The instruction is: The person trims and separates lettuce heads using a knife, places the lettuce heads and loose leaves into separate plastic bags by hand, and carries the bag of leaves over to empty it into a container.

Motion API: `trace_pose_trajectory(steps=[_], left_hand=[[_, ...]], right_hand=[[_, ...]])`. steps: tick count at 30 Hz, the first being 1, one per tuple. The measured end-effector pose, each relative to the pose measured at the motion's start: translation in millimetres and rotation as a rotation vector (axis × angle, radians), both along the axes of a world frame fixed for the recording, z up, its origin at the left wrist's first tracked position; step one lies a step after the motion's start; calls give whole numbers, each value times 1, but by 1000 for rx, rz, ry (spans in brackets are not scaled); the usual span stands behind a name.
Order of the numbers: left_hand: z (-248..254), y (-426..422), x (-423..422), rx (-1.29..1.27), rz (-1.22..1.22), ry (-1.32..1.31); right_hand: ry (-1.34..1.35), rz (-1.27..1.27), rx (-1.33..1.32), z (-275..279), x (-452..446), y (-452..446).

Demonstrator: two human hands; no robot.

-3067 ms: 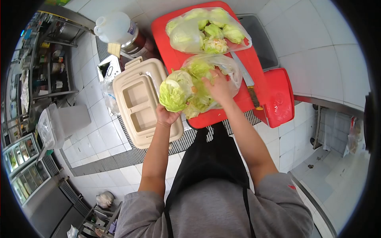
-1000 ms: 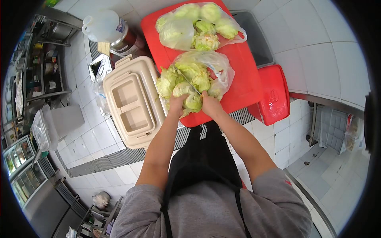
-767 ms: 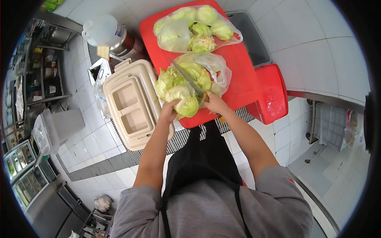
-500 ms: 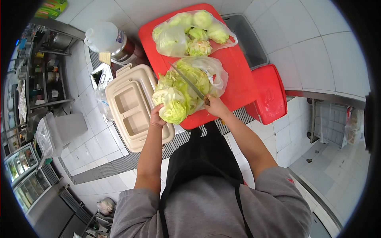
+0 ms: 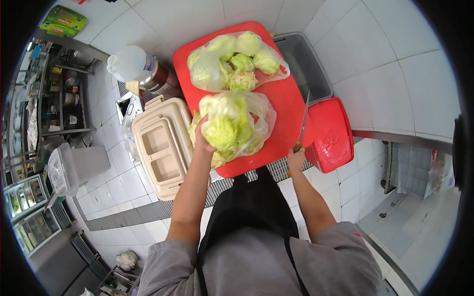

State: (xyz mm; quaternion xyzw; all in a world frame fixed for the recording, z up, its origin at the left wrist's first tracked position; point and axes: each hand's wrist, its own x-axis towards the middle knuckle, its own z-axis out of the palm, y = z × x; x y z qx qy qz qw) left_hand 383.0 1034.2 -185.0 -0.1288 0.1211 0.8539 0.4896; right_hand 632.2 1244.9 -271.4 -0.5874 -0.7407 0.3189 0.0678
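My left hand [image 5: 203, 136] is closed around the side of a pale green lettuce head [image 5: 226, 129], raised over the near plastic bag [image 5: 265, 118] and the leaves beneath it. In my right hand [image 5: 296, 160] is a knife [image 5: 304, 121], gripped by its handle, with the long blade pointing away from me past the right edge of the red board [image 5: 285, 106]. A second clear bag with several lettuce heads [image 5: 242, 62] lies at the far end of that red surface. The lettuce hides some of my left fingers.
To the left is a beige lidded container [image 5: 187, 118], with a white plastic jug [image 5: 133, 64] beyond it. A grey bin [image 5: 313, 74] stands behind the board at right, and a red container [image 5: 332, 138] is beside my right hand. White tiled walls close off the back.
My right hand has swung the knife away from the lettuce to the right. My left hand has moved the lettuce head slightly right and farther over the bag. The camera view has tilted a little.
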Motion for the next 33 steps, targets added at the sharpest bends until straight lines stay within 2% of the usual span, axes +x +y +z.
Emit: trace_pose_trajectory(steps=[1, 3, 6, 8, 9, 10, 11, 12, 13, 14, 15, 17, 19, 20, 21, 22, 24, 25, 26, 28, 31, 32, 33], left_hand=[[3, 23, -13, 67, -79, -10], [3, 75, -40, -292, -72, 128], [-1, 130, -84, -344, -110, 120], [-2, 148, -112, -568, -134, 112], [-7, 151, -128, -681, -145, 101], [-20, 154, -146, -690, -164, 136], [-7, 161, -155, -780, -131, 196], [4, 166, -162, -874, -102, 247], [-53, 162, -194, -606, -32, 249], [-48, 159, -198, -650, -5, 437], [-27, 158, -190, -775, 71, 572], [-25, 153, -176, -1057, 122, 795], [-18, 145, -157, -1387, -22, 1046], [-16, 139, -145, -1546, -107, 1170], [-35, 129, -127, -1422, 86, 1291], [-53, 117, -104, -1291, 277, 1400], [-17, 94, -30, -1313, 202, 1380], [-21, 83, 7, -1495, 130, 1364], [-23, 75, 43, -1521, 30, 1301], [-31, 65, 99, -1518, -94, 1270], [-36, 67, 144, -1815, -39, 1463], [-44, 60, 152, -1778, -233, 1439], [-58, 55, 158, -1761, -281, 1499]], right_hand=[[-46, -16, -24, -12, 0, 5], [75, 118, 89, -37, 0, 10], [77, 191, 118, -44, -19, 3], [-26, 197, 108, -49, -24, 2], [-40, 227, 145, -44, -28, 5], [-53, 259, 182, -37, -30, 8], [-69, 291, 216, -26, -32, 14], [23, 355, 266, -15, -34, 22], [104, 403, 229, -5, -35, 28], [182, 451, 187, 2, -40, 35], [268, 500, 147, 11, -52, 42], [476, 625, 195, 42, -92, 42], [701, 801, 153, 58, -131, 31], [802, 936, 51, 73, -144, 22], [904, 1069, -55, 81, -154, 14], [815, 1181, -95, 78, -159, 8], [623, 1405, -174, 69, -169, 2], [448, 1324, -121, 58, -177, 6], [279, 1240, -61, 46, -183, 12], [149, 1323, -24, 34, -190, 33], [-351, 1647, -8, 44, -175, 35], [-412, 1688, 64, 46, -169, 29], [-470, 1726, 142, 47, -163, 23]])
